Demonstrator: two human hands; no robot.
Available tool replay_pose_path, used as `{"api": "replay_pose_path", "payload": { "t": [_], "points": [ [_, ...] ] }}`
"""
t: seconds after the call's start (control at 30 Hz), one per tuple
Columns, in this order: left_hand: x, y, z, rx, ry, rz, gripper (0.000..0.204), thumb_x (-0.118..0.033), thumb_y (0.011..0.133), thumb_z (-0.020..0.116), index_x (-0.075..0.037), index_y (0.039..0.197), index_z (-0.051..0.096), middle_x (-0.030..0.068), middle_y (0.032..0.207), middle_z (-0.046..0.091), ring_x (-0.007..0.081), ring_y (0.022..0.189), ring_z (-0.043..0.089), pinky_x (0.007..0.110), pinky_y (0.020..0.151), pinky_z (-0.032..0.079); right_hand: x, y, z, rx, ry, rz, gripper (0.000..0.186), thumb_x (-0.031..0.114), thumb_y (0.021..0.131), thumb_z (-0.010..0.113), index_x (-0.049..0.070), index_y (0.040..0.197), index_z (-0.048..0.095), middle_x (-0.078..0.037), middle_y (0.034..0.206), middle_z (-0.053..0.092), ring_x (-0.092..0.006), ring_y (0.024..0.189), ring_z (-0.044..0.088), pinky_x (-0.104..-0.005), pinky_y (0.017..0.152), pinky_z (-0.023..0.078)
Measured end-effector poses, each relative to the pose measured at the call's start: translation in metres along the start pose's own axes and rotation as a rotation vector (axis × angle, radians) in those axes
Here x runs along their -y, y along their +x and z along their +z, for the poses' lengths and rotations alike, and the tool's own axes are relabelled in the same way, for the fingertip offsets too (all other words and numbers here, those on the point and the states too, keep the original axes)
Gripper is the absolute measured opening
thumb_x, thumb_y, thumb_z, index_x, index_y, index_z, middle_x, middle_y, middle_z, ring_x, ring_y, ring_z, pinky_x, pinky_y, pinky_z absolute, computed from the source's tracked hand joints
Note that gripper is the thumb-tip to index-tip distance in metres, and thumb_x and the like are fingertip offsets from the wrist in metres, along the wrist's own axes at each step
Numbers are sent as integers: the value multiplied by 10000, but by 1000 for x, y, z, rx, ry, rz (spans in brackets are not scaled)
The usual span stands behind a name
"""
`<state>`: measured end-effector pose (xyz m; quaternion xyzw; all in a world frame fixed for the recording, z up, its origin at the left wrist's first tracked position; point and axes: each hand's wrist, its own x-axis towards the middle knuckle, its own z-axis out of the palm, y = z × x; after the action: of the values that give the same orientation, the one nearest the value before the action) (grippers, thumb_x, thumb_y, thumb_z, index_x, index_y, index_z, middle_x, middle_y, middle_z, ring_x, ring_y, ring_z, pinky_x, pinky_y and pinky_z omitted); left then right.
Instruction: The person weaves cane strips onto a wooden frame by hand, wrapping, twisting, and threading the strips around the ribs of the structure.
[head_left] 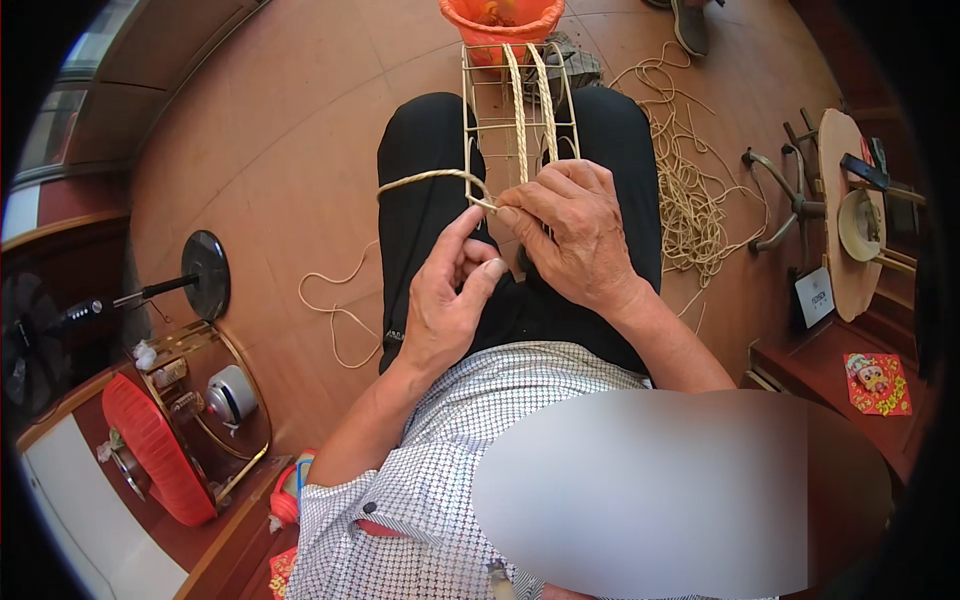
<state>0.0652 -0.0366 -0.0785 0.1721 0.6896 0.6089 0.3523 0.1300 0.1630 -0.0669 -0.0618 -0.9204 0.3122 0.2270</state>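
Red-brown floor all round; pinching pale cord in right hand, thumb to index, at near end of wire frame, left hand half open by same end, holding nothing visible. Probably light, pliant, not slippery; best gripped close to frame's corner. Beyond frame's far end, orange bucket with brownish contents, too small to identify.

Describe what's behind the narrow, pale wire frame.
Gaps in the frame show black trousers, reddish tiled floor, a round orange bucket and something grey. The right hand covers anything behind the near right corner.
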Motion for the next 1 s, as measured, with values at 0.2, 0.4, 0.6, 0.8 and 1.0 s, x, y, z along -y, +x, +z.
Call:
{"api": "replay_pose_path", "payload": {
  "t": [0.2, 0.4, 0.6, 0.8, 1.0],
  "points": [
    [-3, 12, 22, -21, 2, -50, 366, -152, 1088, 707, 29, 1397, 629, 19, 890, 693, 66, 730, 588, 243, 657, 492, -5, -2, -5, 44, 29, -2, 127, 177, 977, 721, 104, 1016, 818, -26, 947, 738, -230, 1042, 678, -436, 1058, 429],
    [-9, 0, 7, -148, 191, 75, 366, -245, 1129, 680, -34, 830, 673, -74, 682, 536, 24, 608, 423, 246, 562, 329, -1, -4, -4, 49, 38, -9, 173, 133, 884, 705, 116, 1028, 801, -25, 953, 734, -232, 1025, 669, -435, 1057, 427],
    [-40, -18, -15, -21, 83, -51, 359, -283, 1123, 682, -51, 849, 710, -95, 682, 515, 5, 608, 384, 245, 559, 259, -3, -6, 10, -29, 28, -1, 212, 244, 851, 890, 158, 1026, 808, 3, 930, 730, -224, 1007, 671, -421, 1037, 435],
    [-53, -60, -70, -135, 304, -81, 267, -180, 1051, 770, -39, 832, 711, -60, 733, 592, 42, 664, 448, 262, 598, 336, -6, -8, 16, -157, 23, -23, 192, 304, 866, 912, 157, 946, 816, 15, 883, 724, -213, 989, 676, -415, 1023, 439],
    [12, -97, -226, -394, 1203, -229, 250, -254, 990, 812, -31, 924, 719, 155, 744, 645, 241, 663, 622, 405, 655, 503, -6, -7, 20, -197, 27, -10, 178, 289, 885, 898, 153, 879, 783, 11, 866, 711, -208, 981, 677, -417, 1007, 450]
  ]
}}
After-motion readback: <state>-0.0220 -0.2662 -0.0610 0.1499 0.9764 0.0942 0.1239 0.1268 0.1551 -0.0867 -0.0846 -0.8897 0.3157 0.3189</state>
